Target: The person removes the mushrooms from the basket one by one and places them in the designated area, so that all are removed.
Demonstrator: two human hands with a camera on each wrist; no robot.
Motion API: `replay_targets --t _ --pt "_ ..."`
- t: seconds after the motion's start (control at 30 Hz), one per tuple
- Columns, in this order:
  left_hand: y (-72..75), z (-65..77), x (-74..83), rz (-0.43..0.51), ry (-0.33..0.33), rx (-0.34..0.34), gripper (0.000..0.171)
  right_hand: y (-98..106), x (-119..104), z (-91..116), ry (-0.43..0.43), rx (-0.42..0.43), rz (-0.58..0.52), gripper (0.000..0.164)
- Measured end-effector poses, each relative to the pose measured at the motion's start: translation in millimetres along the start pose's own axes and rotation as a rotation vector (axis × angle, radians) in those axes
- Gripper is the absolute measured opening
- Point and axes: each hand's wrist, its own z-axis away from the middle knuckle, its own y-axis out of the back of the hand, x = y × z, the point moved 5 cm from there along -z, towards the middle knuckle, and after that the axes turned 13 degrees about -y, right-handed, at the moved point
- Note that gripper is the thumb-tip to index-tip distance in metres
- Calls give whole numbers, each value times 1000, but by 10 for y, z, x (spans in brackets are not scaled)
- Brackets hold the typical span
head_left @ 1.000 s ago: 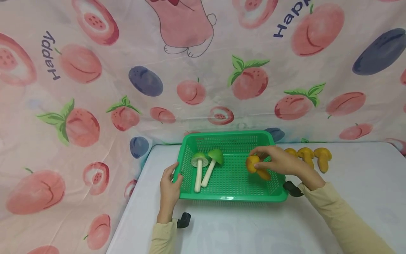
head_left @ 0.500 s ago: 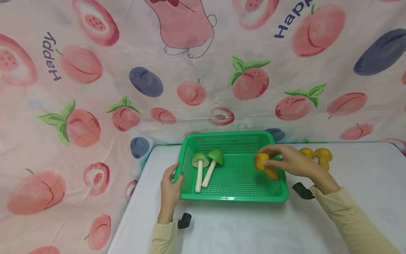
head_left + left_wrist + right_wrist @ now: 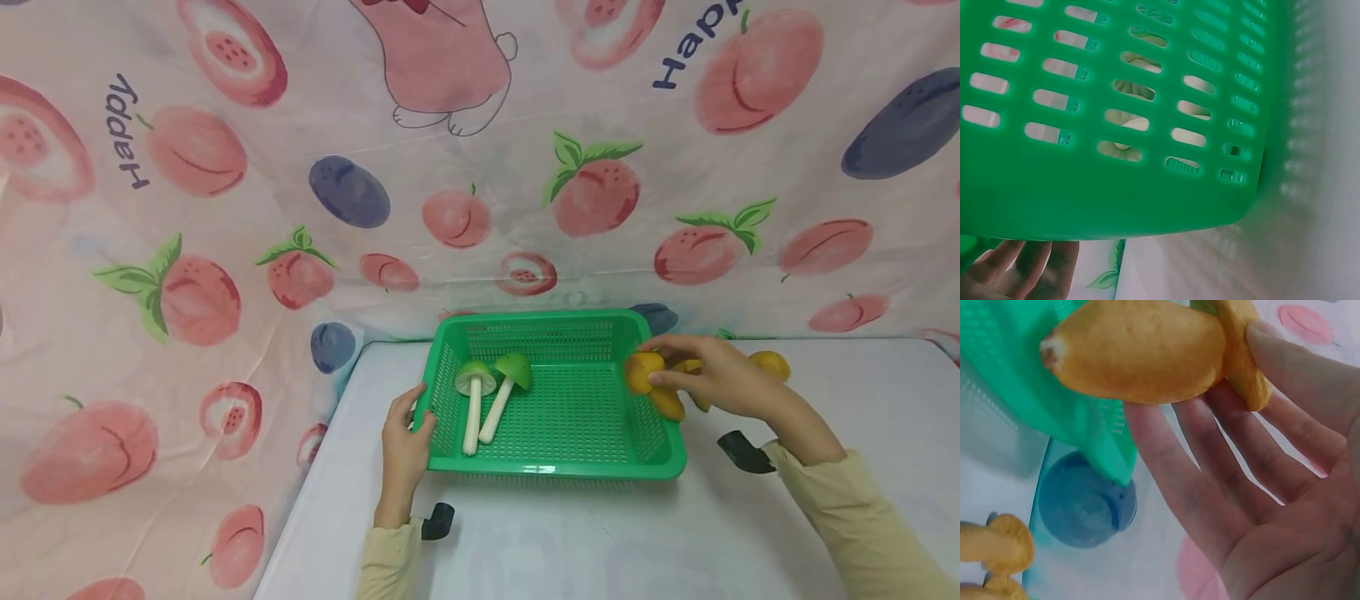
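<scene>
My right hand point(image 3: 716, 379) pinches a yellow toy mushroom point(image 3: 645, 372) between thumb and fingers, over the right rim of a green perforated basket point(image 3: 540, 471). The right wrist view shows its thick stem point(image 3: 1141, 353) pointing left and the thumb on the cap. Inside the basket, at its left end, lie two green-capped mushrooms, one point(image 3: 471, 417) with its gills showing and another point(image 3: 513, 369) beside it, both with long white stems. My left hand point(image 3: 407, 450) grips the basket's left rim; in the left wrist view its fingers point(image 3: 1032, 269) are partly hidden by the basket wall.
More yellow mushrooms lie on the white table point(image 3: 570, 542) right of the basket, one point(image 3: 771, 364) visible past the right hand, others partly hidden behind it. A fruit-printed cloth point(image 3: 450, 167) hangs along the table's back and left side.
My right hand has carried the yellow mushroom rightward from inside the basket to above its right rim, now covering some mushrooms on the table. The left hand has stayed at the left rim.
</scene>
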Motion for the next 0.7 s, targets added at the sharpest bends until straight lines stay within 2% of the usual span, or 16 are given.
replay_targets --t 0.47,0.7 --pt "1 -8 -10 -6 0 -3 45 86 319 90 -17 73 9 37" --pt "-3 -11 -14 -18 0 -5 45 112 488 144 -100 74 16 39"
